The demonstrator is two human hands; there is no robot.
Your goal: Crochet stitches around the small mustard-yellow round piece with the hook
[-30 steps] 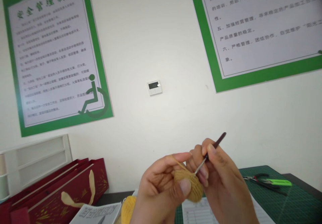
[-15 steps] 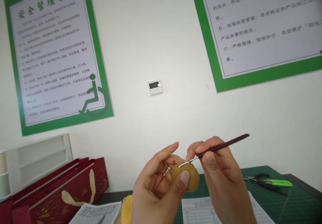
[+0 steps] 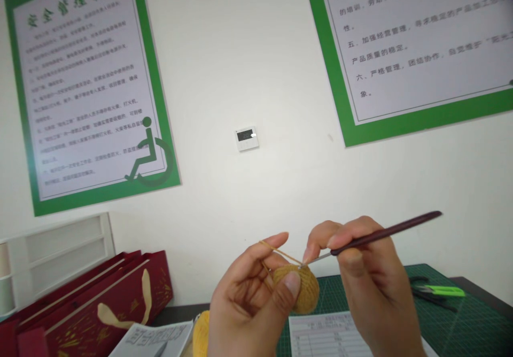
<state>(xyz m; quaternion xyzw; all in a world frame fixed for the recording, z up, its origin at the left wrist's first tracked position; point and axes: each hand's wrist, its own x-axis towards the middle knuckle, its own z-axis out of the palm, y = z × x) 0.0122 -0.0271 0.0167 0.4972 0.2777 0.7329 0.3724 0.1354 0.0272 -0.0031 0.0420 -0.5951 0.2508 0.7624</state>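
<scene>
Overhead hang two green-bordered posters, and over the green cutting mat, our left hand grips one mustard crochet piece while our right hand pinches one crochet hook.

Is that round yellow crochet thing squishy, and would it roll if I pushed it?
The yellow crochet piece is probably soft and light, since it looks made only of looped yarn. Its rounded shape means it would likely roll a little if pushed. The yarn strand running to the left hand might hold it back.
</scene>
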